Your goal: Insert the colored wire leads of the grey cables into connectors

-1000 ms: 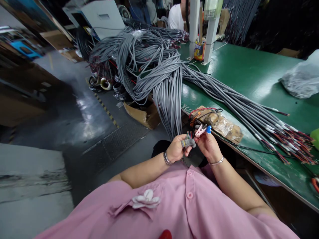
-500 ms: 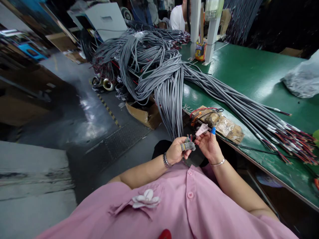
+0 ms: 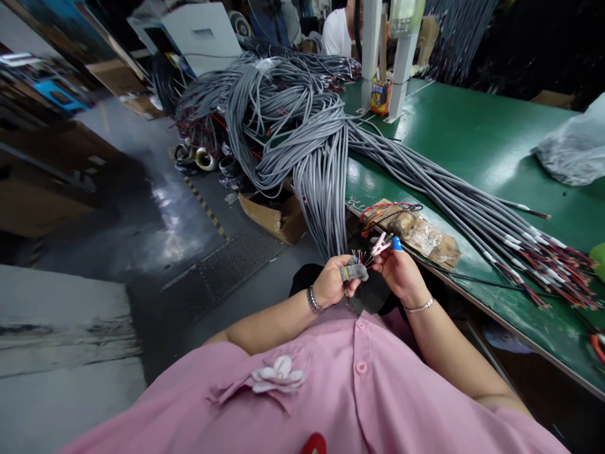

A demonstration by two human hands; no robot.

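Note:
My left hand (image 3: 333, 280), with a grey cover on one finger, is closed around a cable end. Its thin coloured wires (image 3: 359, 256) fan out above the fingers. Close on the right, my right hand (image 3: 401, 272) wears a blue finger cover and pinches a small pale pink clip-like tool (image 3: 379, 244). The tool's tip is close to the wires; whether it grips one I cannot tell. A few strands stretch between the two hands. Below my left hand, most of the held cable is hidden.
A thick bundle of grey cables (image 3: 321, 145) hangs over the edge of the green table (image 3: 477, 142). A taped wooden block (image 3: 425, 239) lies by my right hand. Stripped ends (image 3: 548, 258) spread right. A cardboard box (image 3: 271, 214) stands below; a person (image 3: 336, 33) is at the back.
My right hand has shifted slightly left and turned, so the pink tool now shows its V-shaped form. My left hand has barely moved and keeps hold of the cable end.

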